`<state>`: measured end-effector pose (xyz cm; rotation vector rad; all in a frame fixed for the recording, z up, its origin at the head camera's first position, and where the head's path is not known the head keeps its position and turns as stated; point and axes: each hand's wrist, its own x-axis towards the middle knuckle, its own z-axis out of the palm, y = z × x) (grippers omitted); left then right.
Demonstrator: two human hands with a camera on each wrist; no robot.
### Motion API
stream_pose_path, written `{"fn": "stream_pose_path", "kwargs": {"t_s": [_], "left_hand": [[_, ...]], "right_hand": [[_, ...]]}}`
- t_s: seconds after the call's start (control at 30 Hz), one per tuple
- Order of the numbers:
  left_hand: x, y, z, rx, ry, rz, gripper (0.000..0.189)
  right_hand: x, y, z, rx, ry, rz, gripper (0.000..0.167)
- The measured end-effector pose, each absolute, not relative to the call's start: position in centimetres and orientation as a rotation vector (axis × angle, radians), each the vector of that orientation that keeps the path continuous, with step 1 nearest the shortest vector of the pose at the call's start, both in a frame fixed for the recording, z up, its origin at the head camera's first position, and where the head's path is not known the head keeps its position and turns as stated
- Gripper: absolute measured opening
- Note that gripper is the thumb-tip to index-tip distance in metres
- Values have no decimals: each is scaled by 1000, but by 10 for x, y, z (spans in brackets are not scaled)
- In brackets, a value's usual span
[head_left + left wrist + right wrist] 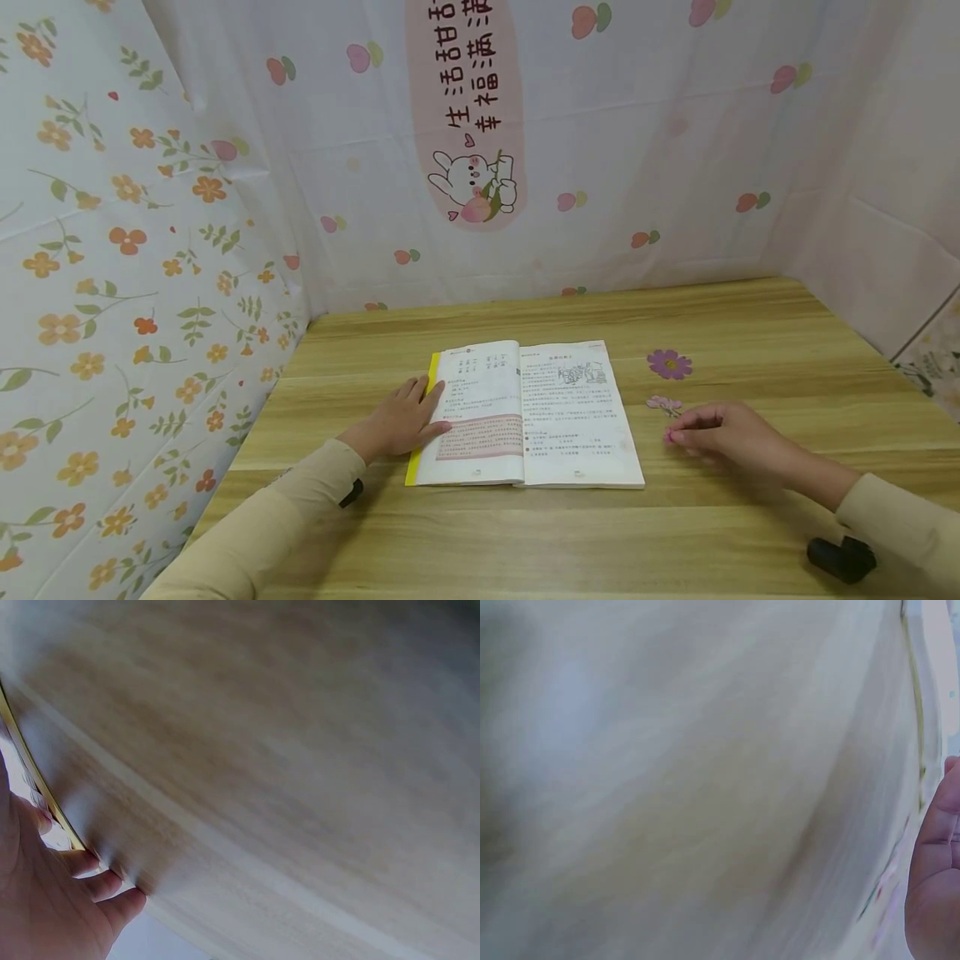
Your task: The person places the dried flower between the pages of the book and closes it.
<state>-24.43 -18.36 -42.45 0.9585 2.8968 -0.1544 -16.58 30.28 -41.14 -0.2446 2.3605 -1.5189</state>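
Note:
An open book [573, 417] with a yellow cover edge lies on the wooden table. My left hand [401, 421] rests at the book's left edge, its thumb over the left page and its fingers spread. In the left wrist view, the fingertips of that hand [60, 900] reach the table beside the yellow edge. To the right of the book, my right hand [727, 433] pinches a small pink flower [669, 435] between thumb and fingertips; much of it is hidden. Close by lie a pale pink flower [660, 402] with a thin stem and a purple flower [670, 364] with a yellow centre.
The wooden table [450, 542] runs back to a patterned cloth [637, 167] hung behind it. A floral cloth [135, 292] hangs along the left side. Black straps or mounts show at both wrists, one of them a black device [842, 560] under the right sleeve.

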Motion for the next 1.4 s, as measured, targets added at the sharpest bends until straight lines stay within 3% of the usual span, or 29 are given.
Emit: {"fn": "stream_pose_path", "kwargs": {"t_s": [0.73, 1.4], "left_hand": [[-243, -184, -421, 939, 2891, -145, 76], [-243, -185, -422, 962, 2901, -166, 75]], "right_hand": [[-214, 204, -394, -260, 2250, -1626, 34], [-246, 145, -403, -182, 2246, -1521, 21]]}}
